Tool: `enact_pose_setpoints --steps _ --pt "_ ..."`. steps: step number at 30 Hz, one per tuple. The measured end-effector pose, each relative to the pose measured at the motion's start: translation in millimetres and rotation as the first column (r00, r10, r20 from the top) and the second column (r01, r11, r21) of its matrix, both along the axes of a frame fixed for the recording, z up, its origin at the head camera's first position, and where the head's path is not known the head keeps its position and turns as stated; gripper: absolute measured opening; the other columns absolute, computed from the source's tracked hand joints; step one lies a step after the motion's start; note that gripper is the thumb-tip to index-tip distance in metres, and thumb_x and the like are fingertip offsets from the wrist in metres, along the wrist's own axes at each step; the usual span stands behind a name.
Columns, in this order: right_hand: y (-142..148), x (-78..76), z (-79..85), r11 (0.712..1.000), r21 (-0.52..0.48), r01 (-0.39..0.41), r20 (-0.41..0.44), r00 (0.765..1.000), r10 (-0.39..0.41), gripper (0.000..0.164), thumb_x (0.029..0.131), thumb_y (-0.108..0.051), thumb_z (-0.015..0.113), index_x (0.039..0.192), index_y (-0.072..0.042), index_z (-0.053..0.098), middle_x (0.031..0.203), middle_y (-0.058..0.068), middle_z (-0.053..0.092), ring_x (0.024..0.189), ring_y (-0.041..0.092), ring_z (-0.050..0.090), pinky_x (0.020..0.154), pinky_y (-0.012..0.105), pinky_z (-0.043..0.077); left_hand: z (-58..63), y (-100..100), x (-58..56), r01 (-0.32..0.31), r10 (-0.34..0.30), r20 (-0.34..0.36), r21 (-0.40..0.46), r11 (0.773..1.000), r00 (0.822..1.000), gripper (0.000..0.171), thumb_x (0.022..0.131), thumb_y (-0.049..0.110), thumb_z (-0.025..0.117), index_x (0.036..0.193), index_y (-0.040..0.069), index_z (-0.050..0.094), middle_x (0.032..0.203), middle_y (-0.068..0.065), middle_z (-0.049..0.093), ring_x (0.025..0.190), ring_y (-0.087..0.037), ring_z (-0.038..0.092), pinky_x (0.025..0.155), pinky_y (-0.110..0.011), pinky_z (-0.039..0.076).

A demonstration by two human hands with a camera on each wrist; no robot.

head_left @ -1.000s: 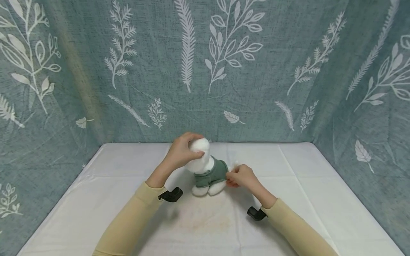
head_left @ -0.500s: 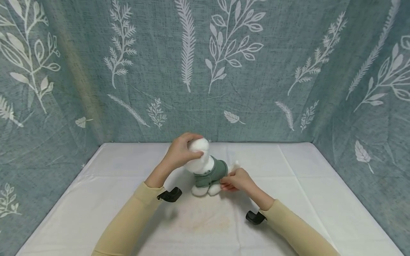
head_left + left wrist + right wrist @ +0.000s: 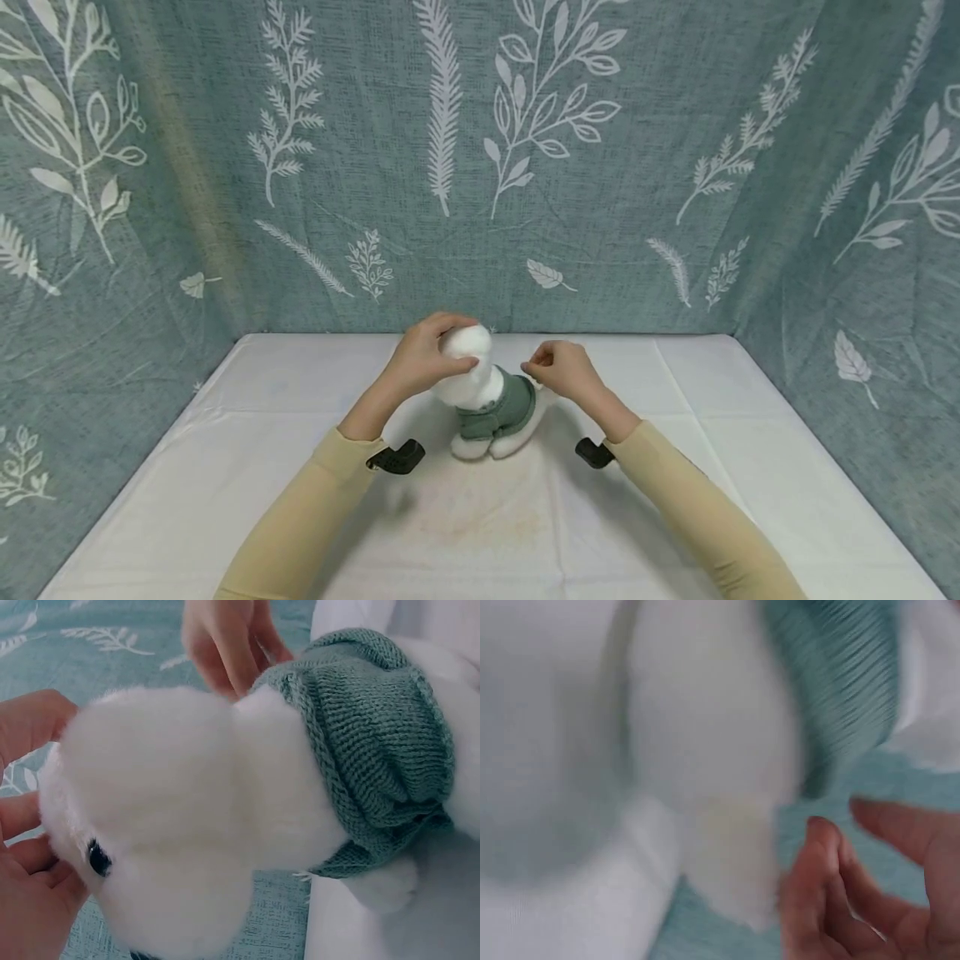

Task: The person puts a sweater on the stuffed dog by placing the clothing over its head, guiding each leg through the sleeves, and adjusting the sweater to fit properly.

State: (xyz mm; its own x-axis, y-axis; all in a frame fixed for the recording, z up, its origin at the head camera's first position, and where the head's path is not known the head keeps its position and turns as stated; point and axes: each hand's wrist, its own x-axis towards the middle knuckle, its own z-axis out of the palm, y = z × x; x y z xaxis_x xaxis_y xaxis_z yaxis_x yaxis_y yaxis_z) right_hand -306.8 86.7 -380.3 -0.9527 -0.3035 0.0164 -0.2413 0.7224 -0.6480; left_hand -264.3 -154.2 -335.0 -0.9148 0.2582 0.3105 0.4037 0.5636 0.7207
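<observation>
A white plush animal in a green knitted sweater is on the white-covered table, its paws toward me. My left hand grips its head from the left, thumb in front and fingers over the top. A black eye shows beside those fingers in the left wrist view. My right hand hovers by the sweater's upper rear edge. In the right wrist view, a gap separates its thumb and bent fingers from the sweater, and nothing is between them. The white tail hangs beside them.
A white cloth covers the table, with faint brownish marks in front of the toy. Green leaf-patterned curtains stand behind and at both sides. A black wrist camera sits under each sleeve cuff.
My right hand has left the sweater's lower rear hem and risen to above the toy's back. More of the hind leg now shows. The left hand keeps its grip on the head.
</observation>
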Motion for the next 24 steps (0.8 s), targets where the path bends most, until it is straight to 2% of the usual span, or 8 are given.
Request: enact_pose_setpoints --steps 4,7,11,15,17,19,22,24 --pt "-5.8 -26.0 -7.3 0.996 0.02 -0.089 0.1 0.991 0.087 0.026 0.091 -0.031 0.064 0.102 -0.009 0.072 0.091 0.004 0.07 0.069 0.011 0.062 0.062 0.025 0.052 -3.7 0.2 0.0 0.02 -0.02 0.005 0.015 1.0 1.0 0.048 0.081 0.025 0.076 0.126 0.021 0.06 0.13 -0.003 0.055 0.115 -0.028 0.054 0.086 -0.047 0.05" --pt "-8.1 -38.5 -11.3 0.988 0.009 -0.154 0.2 0.968 0.149 0.028 0.093 -0.03 0.061 0.107 -0.008 0.072 0.086 0.002 0.068 0.064 0.009 0.057 0.06 0.023 0.048 -6.1 0.7 -0.3 0.027 -0.027 -0.003 0.015 1.0 1.0 0.049 0.081 0.025 0.076 0.126 0.022 0.06 0.13 -0.002 0.055 0.116 -0.028 0.054 0.086 -0.047 0.05" --pt "-8.0 -46.4 -7.6 0.972 -0.048 -0.229 0.306 0.923 0.232 0.027 0.095 -0.022 0.057 0.111 -0.005 0.069 0.085 0.0 0.065 0.066 0.007 0.052 0.063 0.023 0.046 -6.2 0.8 -0.2 0.033 -0.032 -0.015 0.014 0.999 0.999 0.049 0.081 0.026 0.075 0.127 0.022 0.059 0.13 -0.002 0.055 0.116 -0.027 0.054 0.086 -0.047 0.05" --pt "-7.1 -47.5 -3.9 0.957 -0.091 -0.277 0.366 0.884 0.291 0.027 0.095 -0.015 0.055 0.115 -0.001 0.067 0.103 0.007 0.069 0.077 0.006 0.06 0.073 0.024 0.051 -4.6 0.7 1.3 0.046 -0.045 -0.016 0.015 0.999 0.999 0.047 0.081 0.025 0.075 0.126 0.022 0.06 0.129 -0.002 0.056 0.116 -0.028 0.054 0.085 -0.047 0.05" --pt "-7.8 -46.7 -4.9 0.958 -0.095 -0.27 0.364 0.887 0.286 0.026 0.094 -0.013 0.056 0.114 0.0 0.067 0.105 0.009 0.069 0.076 0.006 0.061 0.072 0.023 0.052 -4.2 0.0 2.2 0.048 -0.048 -0.02 0.013 0.999 0.999 0.047 0.081 0.024 0.076 0.126 0.022 0.06 0.129 -0.002 0.056 0.116 -0.027 0.054 0.085 -0.047 0.05" --pt "-9.6 -45.4 -7.5 0.968 -0.082 -0.237 0.348 0.903 0.251 0.024 0.093 -0.012 0.058 0.11 0.001 0.069 0.096 0.008 0.07 0.069 0.006 0.057 0.065 0.022 0.049 -4.4 -0.8 2.9 0.046 -0.046 -0.025 0.01 0.999 0.999 0.047 0.081 0.024 0.076 0.126 0.023 0.06 0.129 -0.002 0.056 0.116 -0.027 0.054 0.086 -0.046 0.05" --pt "-12.6 -44.0 -14.1 0.988 -0.008 -0.154 0.314 0.938 0.148 0.02 0.091 -0.013 0.06 0.1 0.001 0.073 0.075 0.002 0.064 0.057 0.009 0.047 0.055 0.021 0.041 -5.0 -1.9 3.9 0.045 -0.045 -0.025 0.014 0.999 0.999 0.047 0.081 0.023 0.076 0.126 0.022 0.06 0.129 -0.001 0.056 0.116 -0.026 0.054 0.086 -0.046 0.05" --pt "-14.0 -43.1 -19.0 0.995 0.027 -0.093 0.318 0.945 0.079 0.02 0.091 -0.015 0.062 0.097 0.0 0.074 0.07 0.0 0.059 0.055 0.01 0.043 0.053 0.022 0.038 -5.6 -2.4 4.5 0.047 -0.047 -0.023 0.015 0.999 0.999 0.047 0.081 0.022 0.076 0.126 0.022 0.06 0.129 -0.001 0.056 0.115 -0.026 0.055 0.086 -0.046 0.051"
